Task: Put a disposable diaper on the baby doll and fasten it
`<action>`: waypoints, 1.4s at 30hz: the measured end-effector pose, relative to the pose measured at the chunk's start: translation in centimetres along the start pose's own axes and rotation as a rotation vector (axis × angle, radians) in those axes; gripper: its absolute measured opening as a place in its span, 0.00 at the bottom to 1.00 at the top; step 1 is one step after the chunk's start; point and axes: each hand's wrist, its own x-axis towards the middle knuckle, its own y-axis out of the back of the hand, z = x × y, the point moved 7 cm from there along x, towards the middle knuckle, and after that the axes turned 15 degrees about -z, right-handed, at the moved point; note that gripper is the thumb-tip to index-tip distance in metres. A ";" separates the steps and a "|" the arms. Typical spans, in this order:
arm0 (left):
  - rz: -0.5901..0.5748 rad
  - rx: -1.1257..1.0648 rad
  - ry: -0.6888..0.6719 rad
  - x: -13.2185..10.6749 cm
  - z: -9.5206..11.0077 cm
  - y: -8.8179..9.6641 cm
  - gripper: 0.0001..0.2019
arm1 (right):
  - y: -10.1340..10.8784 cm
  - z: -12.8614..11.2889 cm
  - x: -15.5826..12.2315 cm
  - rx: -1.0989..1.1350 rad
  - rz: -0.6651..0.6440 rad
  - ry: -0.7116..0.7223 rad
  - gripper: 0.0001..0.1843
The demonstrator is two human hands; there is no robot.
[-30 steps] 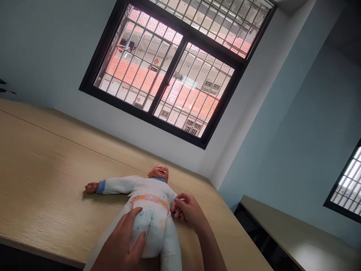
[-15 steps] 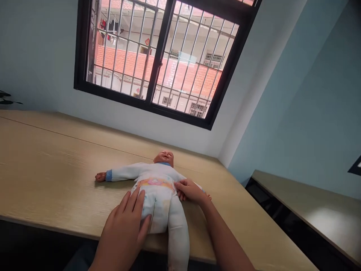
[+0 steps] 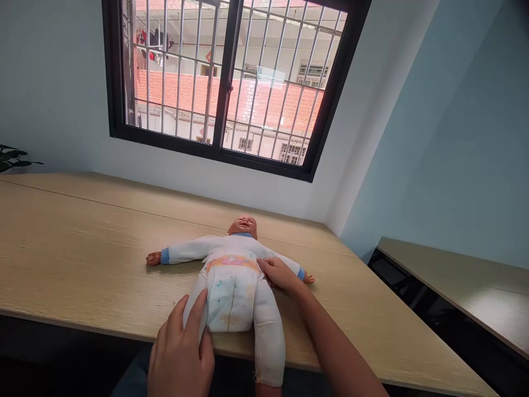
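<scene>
A baby doll (image 3: pixel 235 242) in white clothing with blue cuffs lies on its back, its head toward the window and its arms spread. Around its hips is a white diaper (image 3: pixel 231 300) with an orange printed waistband. My left hand (image 3: pixel 182 342) rests on the doll's thigh on the left, fingers stretched out and thumb apart, beside the diaper. At the waistband's right end, my right hand (image 3: pixel 279 274) has thumb and fingers closed on the diaper's edge; its fingertips are partly hidden. The doll's leg on the right hangs over the table's front edge.
The doll lies on a wooden table (image 3: pixel 103 259) that runs along the wall under a barred window (image 3: pixel 227 82). A second table (image 3: pixel 454 281) stands to the right, past a dark gap. Plant leaves (image 3: pixel 14 159) show at the far left.
My left hand has slid off the diaper's front, down and outward onto the doll's thigh. My right hand stays at the waistband. The camera view has shifted slightly.
</scene>
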 end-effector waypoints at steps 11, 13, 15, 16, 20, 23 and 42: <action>-0.105 -0.285 0.047 0.7 -1.2 1.1 0.29 | -0.5 -1.7 -0.9 -0.033 0.048 0.102 0.22; -0.099 -0.288 0.051 0.5 -1.3 1.1 0.28 | -0.5 -1.7 -1.0 -0.041 0.053 0.105 0.22; -0.078 -0.281 0.036 0.3 -1.5 1.0 0.28 | -0.5 -1.6 -0.9 -0.050 0.064 0.112 0.22; -0.061 -0.276 0.021 0.3 -1.6 0.9 0.27 | -0.5 -1.5 -0.7 -0.060 0.074 0.121 0.23; 0.020 -0.222 -0.065 0.0 -2.0 0.7 0.26 | -0.1 -0.6 0.4 -0.145 0.111 0.118 0.25; 0.055 -0.177 -0.098 -0.1 -2.1 0.7 0.25 | 0.1 0.6 1.3 -0.210 0.124 0.077 0.26; 0.107 -0.144 -0.172 -0.2 -1.7 1.1 0.25 | 0.1 0.6 1.5 -0.241 0.136 0.105 0.27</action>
